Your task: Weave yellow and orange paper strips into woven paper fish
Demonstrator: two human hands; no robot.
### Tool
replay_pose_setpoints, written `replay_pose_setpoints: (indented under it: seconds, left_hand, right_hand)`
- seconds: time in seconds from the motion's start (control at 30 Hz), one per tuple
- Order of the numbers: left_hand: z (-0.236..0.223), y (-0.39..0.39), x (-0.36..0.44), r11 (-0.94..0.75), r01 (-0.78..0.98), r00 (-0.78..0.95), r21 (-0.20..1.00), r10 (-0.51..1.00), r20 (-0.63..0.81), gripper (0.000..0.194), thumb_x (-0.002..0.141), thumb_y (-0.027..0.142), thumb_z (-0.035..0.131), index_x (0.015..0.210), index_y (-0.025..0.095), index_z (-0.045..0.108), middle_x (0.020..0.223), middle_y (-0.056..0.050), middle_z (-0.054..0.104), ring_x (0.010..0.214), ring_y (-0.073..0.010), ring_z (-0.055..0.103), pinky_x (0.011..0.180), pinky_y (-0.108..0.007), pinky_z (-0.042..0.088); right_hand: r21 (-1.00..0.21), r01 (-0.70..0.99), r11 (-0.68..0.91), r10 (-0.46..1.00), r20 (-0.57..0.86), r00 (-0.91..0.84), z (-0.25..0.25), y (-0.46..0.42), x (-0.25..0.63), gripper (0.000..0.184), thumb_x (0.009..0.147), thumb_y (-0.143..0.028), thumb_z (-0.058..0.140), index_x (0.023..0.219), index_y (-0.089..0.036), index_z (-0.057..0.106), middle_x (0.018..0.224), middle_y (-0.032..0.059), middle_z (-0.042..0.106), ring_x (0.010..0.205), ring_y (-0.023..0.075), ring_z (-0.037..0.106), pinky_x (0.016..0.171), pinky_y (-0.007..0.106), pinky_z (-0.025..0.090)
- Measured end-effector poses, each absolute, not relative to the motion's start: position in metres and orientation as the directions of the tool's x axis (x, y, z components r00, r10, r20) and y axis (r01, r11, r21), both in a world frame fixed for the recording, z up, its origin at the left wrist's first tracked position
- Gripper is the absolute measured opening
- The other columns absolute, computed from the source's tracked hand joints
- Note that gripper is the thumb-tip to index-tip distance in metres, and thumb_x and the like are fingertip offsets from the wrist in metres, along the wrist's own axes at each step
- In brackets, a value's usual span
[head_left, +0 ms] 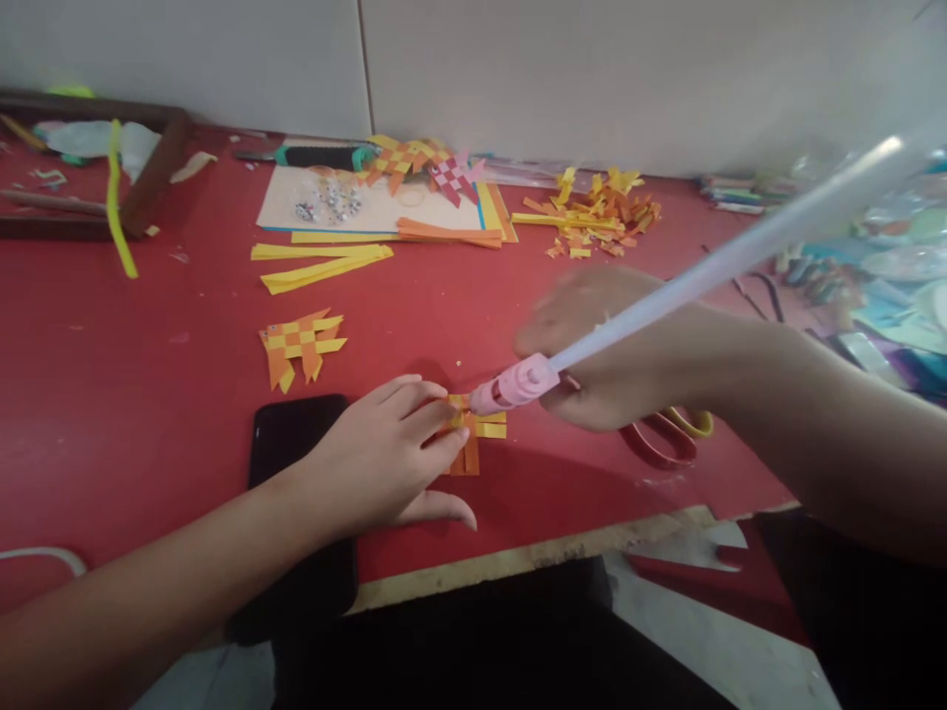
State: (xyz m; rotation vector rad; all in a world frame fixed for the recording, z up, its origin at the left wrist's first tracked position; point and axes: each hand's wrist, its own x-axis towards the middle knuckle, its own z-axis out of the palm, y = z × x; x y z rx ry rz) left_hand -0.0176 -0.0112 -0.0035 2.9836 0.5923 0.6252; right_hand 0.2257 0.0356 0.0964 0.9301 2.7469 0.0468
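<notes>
A small woven piece of orange and yellow paper strips [466,459] lies on the red table near its front edge. My left hand [392,444] rests over its left side, fingertips touching it, fingers stretched and thumb held apart. My right hand [599,345], partly blurred, is closed around what looks like a pink hot glue gun [518,383]. A long translucent glue stick [688,281] runs from its back up toward the camera. The gun's front end is close to the woven paper; whether it touches is unclear. My right fingers are partly hidden.
A finished paper fish [300,345] and a black phone [296,434] lie left. Yellow strips [326,264], more woven fish [406,163] and paper scraps [599,217] lie farther back. Scissors handles [658,439] show under my right wrist. A wooden frame [155,168] stands back left.
</notes>
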Motion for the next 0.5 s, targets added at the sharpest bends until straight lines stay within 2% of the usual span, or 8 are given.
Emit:
replay_pose_setpoints:
  seconds: [0.1,0.17,0.23,0.33,0.37,0.43,0.5]
  left_hand:
    - [-0.002,-0.012,-0.018,-0.926,0.363,0.841,0.107,0.375,0.390,0.068,0.084,0.071,0.059,0.104,0.008,0.075,0.105,-0.016,0.071,0.104,-0.0342,0.061,0.096,-0.049,0.052]
    - [-0.001,-0.013,-0.018,-0.923,0.374,0.840,0.092,0.379,0.388,0.068,0.082,0.072,0.061,0.103,0.009,0.075,0.105,-0.016,0.070,0.102,-0.0340,0.061,0.093,-0.048,0.052]
    - [0.000,-0.013,-0.017,-0.921,0.384,0.840,0.072,0.381,0.388,0.069,0.080,0.074,0.061,0.100,0.009,0.075,0.098,-0.015,0.069,0.092,-0.0311,0.061,0.082,-0.044,0.052]
    - [-0.001,-0.013,-0.016,-0.923,0.382,0.849,0.043,0.369,0.378,0.071,0.081,0.077,0.057,0.097,0.011,0.075,0.081,-0.009,0.065,0.073,-0.0252,0.057,0.066,-0.038,0.047]
    - [-0.001,-0.013,-0.016,-0.925,0.379,0.852,0.036,0.364,0.377,0.071,0.081,0.077,0.055,0.097,0.011,0.075,0.077,-0.008,0.064,0.071,-0.0241,0.055,0.064,-0.037,0.044]
    - [-0.002,-0.013,-0.016,-0.928,0.372,0.856,0.032,0.356,0.375,0.071,0.083,0.077,0.053,0.097,0.011,0.075,0.072,-0.006,0.063,0.068,-0.0228,0.053,0.062,-0.036,0.040]
    - [-0.002,-0.012,-0.017,-0.929,0.367,0.856,0.035,0.352,0.379,0.070,0.084,0.077,0.053,0.097,0.012,0.076,0.070,-0.006,0.063,0.066,-0.0219,0.053,0.062,-0.036,0.038]
  right_hand:
    - [0.127,0.542,0.831,0.557,-0.207,-0.804,0.107,0.049,0.233,0.035,0.075,-0.025,0.059,0.056,-0.021,0.030,0.049,-0.0032,0.036,0.050,0.0119,0.020,0.057,0.033,0.018]
    - [0.151,0.606,0.781,0.625,-0.192,-0.757,0.106,0.057,0.245,0.033,0.076,-0.015,0.059,0.056,-0.021,0.033,0.049,-0.0037,0.039,0.051,0.0116,0.026,0.059,0.033,0.021]
    - [0.200,0.661,0.723,0.690,-0.165,-0.705,0.095,0.064,0.262,0.028,0.073,-0.006,0.058,0.059,-0.020,0.039,0.051,-0.0045,0.046,0.053,0.0103,0.029,0.065,0.033,0.023]
    - [0.246,0.674,0.696,0.714,-0.146,-0.684,0.065,0.071,0.292,0.018,0.073,-0.003,0.054,0.066,-0.019,0.051,0.056,-0.0046,0.052,0.054,0.0088,0.031,0.069,0.035,0.021]
    - [0.232,0.675,0.700,0.711,-0.135,-0.691,0.055,0.073,0.302,0.017,0.071,-0.002,0.054,0.073,-0.019,0.058,0.062,-0.0026,0.058,0.059,0.0101,0.038,0.069,0.035,0.021]
    - [0.171,0.687,0.707,0.707,-0.123,-0.697,0.040,0.075,0.318,0.032,0.068,-0.002,0.056,0.093,-0.018,0.068,0.077,0.0022,0.068,0.072,0.0137,0.048,0.071,0.035,0.024]
    - [0.105,0.702,0.704,0.710,-0.113,-0.695,0.036,0.075,0.323,0.040,0.069,-0.003,0.057,0.104,-0.017,0.070,0.087,0.0062,0.071,0.082,0.0171,0.053,0.074,0.035,0.028]
